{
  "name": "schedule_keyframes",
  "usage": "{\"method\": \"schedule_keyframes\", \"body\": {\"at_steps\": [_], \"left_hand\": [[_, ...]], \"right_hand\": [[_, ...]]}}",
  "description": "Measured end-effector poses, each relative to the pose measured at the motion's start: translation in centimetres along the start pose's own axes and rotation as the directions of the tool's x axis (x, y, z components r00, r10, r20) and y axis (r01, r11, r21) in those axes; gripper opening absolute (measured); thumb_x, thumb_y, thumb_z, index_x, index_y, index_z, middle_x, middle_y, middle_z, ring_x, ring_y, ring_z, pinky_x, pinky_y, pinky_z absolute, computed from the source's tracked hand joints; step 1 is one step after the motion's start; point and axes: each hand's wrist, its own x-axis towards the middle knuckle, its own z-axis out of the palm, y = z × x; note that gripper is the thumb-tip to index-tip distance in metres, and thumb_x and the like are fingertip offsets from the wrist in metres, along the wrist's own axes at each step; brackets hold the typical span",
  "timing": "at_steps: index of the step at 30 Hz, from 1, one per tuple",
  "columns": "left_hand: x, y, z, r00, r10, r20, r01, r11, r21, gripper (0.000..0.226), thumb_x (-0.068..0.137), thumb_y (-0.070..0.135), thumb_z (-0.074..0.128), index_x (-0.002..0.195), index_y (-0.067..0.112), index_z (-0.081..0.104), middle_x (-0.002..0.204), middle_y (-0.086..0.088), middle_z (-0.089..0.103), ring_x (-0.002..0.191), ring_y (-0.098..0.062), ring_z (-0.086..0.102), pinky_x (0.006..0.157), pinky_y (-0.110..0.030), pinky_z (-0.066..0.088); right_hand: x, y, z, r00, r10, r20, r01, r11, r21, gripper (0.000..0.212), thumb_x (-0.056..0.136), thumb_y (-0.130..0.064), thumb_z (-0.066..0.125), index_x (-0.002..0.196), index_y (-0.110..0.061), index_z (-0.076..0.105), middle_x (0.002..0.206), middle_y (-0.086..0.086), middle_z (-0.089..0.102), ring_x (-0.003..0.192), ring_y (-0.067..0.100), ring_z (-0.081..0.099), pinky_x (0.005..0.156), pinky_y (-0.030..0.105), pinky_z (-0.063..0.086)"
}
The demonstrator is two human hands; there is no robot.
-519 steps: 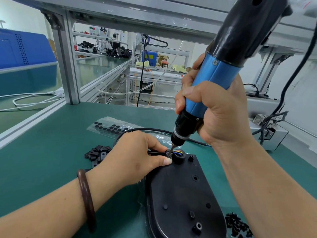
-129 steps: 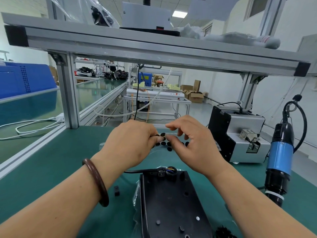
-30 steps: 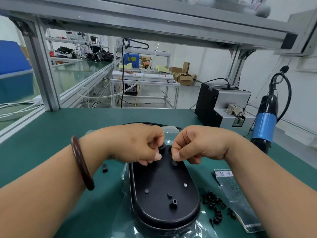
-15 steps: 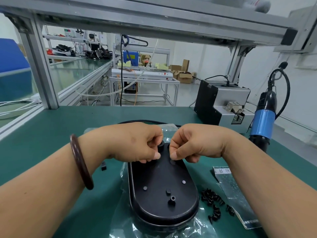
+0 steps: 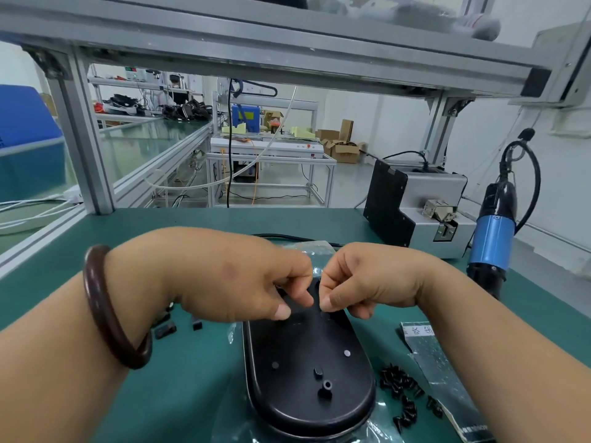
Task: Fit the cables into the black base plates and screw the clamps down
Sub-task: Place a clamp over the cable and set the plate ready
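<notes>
Directly below left grip (image 5: 236, 276), right grip (image 5: 374, 276) (curled) lies base plate (image 5: 307, 356).

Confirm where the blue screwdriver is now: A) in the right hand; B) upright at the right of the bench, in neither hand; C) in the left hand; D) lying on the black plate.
B: the blue screwdriver is upright at the right of the bench, while the left hand and right hand are both over the far end of the black plate.
</notes>
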Motion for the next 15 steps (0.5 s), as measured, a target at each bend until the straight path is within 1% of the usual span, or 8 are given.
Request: {"method": "schedule_keyframes", "body": {"at_steps": [2,5,8,10,12,15], "left_hand": [[-0.1,0.3,0.3,1.0,-0.013,0.027,0.011,0.998,0.064,0.02,0.091,0.023,0.054,0.082,0.036,0.041,0.119,0.028,0.059,0.11,-0.004,0.058,0.093,-0.041,0.049],[0.0,0.8,0.7,0.999,-0.027,0.047,0.018,0.984,0.18,0.02,0.091,0.024,0.051,0.082,0.037,0.039,0.122,0.02,0.058,0.115,-0.012,0.055,0.093,-0.044,0.046],[-0.1,1.6,0.7,0.998,-0.044,0.05,0.029,0.965,0.259,0.021,0.091,0.025,0.049,0.081,0.038,0.037,0.123,0.016,0.057,0.112,-0.015,0.053,0.093,-0.043,0.045],[-0.2,2.0,0.9,0.996,-0.062,0.062,0.042,0.957,0.287,0.021,0.091,0.027,0.049,0.081,0.04,0.036,0.116,0.013,0.058,0.104,-0.017,0.054,0.09,-0.044,0.045],[-0.2,2.3,1.3,0.995,-0.075,0.066,0.051,0.949,0.311,0.019,0.091,0.028,0.048,0.083,0.041,0.036,0.103,0.01,0.056,0.095,-0.018,0.052,0.088,-0.045,0.045],[-0.2,2.6,1.8,0.995,-0.084,0.052,0.061,0.938,0.341,0.018,0.092,0.029,0.043,0.085,0.042,0.035,0.096,0.01,0.05,0.092,-0.017,0.051,0.087,-0.046,0.044]], "right_hand": [[0.1,0.1,0.0,1.0,0.009,-0.014,-0.009,1.0,0.003,0.015,0.083,-0.005,0.066,0.071,-0.013,0.066,0.056,0.005,0.051,0.042,0.01,0.05,0.048,0.021,0.042],[0.2,0.0,0.1,0.999,0.029,-0.027,-0.029,0.999,0.028,0.004,0.078,-0.01,0.068,0.074,-0.008,0.067,0.048,-0.001,0.048,0.04,0.011,0.051,0.046,0.019,0.042],[0.4,0.0,0.2,0.999,0.041,-0.028,-0.04,0.999,0.035,0.025,0.066,-0.019,0.062,0.082,-0.001,0.069,0.045,-0.002,0.048,0.039,0.011,0.051,0.044,0.018,0.041],[0.4,0.0,0.2,0.999,0.04,-0.025,-0.039,0.999,0.033,0.031,0.063,-0.019,0.06,0.083,0.002,0.068,0.045,-0.002,0.048,0.039,0.012,0.052,0.044,0.018,0.041],[0.4,0.0,0.2,0.999,0.037,-0.022,-0.036,0.999,0.033,0.036,0.062,-0.019,0.059,0.085,0.008,0.065,0.045,-0.002,0.048,0.039,0.012,0.052,0.044,0.018,0.04],[0.4,-0.1,0.1,0.999,0.044,-0.015,-0.044,0.999,0.027,0.039,0.062,-0.018,0.059,0.087,0.011,0.063,0.045,-0.002,0.048,0.039,0.012,0.052,0.043,0.018,0.04]]}}
